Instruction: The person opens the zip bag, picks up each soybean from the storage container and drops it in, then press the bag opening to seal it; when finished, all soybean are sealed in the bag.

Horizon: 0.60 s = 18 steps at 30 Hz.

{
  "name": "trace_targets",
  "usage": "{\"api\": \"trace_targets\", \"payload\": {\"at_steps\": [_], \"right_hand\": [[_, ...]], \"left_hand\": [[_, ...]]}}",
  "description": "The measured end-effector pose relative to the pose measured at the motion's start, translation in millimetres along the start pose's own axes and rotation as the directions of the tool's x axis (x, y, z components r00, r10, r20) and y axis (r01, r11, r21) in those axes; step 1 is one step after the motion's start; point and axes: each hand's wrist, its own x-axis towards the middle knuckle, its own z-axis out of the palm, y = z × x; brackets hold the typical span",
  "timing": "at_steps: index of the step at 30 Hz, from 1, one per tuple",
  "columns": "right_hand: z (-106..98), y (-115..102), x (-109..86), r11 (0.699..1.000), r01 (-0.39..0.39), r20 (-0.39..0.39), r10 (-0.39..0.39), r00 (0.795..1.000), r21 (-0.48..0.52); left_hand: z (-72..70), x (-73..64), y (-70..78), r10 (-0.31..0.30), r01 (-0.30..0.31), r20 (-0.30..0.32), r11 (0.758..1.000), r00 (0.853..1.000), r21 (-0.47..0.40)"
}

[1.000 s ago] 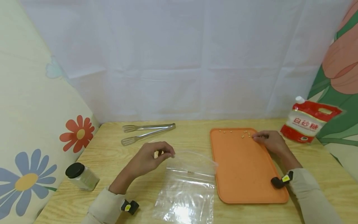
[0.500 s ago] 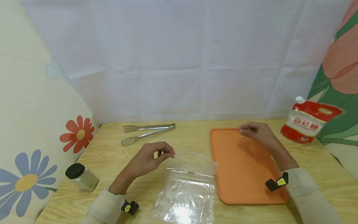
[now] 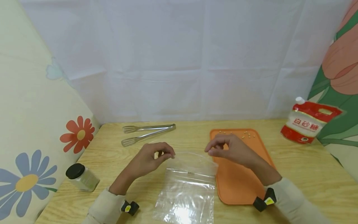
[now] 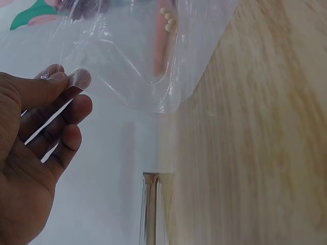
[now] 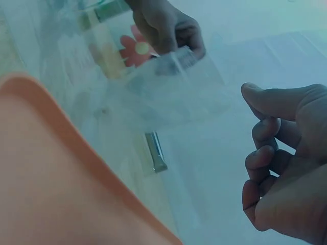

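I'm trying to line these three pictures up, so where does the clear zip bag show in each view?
Head: the clear zip bag is in the lower middle, reaching the bottom edge.
Left wrist: the clear zip bag hangs across the top, mostly left of centre.
Right wrist: the clear zip bag spans the upper left and middle.
Shared landmark: the left hand, seen pinching its edge in all three.

Below the grip of the left hand [image 3: 149,158], the bag [image 3: 185,193] is running off the head view. To its right, the right hand [image 3: 233,151] is covering part of the tray [image 3: 240,191]; whether it is pinching anything is not showing. Beyond it, pale bits [image 3: 243,137] are looking too tiny to identify. In the left wrist view, tongs [image 4: 151,209] below the grip are running off.
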Motion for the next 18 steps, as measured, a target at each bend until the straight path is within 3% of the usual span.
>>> {"api": "trace_targets", "payload": {"at_steps": [6,11,14,18], "right_hand": [[16.9,2.0,1.8,0.999,-0.035,0.059,0.034,0.998,0.018],[19.1,3.3,2.1,0.999,-0.045,0.098,0.045,0.994,-0.004],[11.6,4.4,2.2,0.999,-0.042,0.064,0.044,0.997,-0.029],[-9.5,7.6,-0.9,0.996,-0.077,-0.051,0.074,0.996,-0.049]], "left_hand": [[0.2,0.7,0.7,-0.006,0.006,0.005,1.0,1.0,-0.003],[0.1,1.2,0.3,-0.002,0.002,0.005,1.0,1.0,-0.001],[-0.1,1.6,0.6,-0.007,0.007,0.005,1.0,1.0,0.005],[0.8,1.0,0.2,-0.001,0.001,0.005,1.0,1.0,0.0]]}}
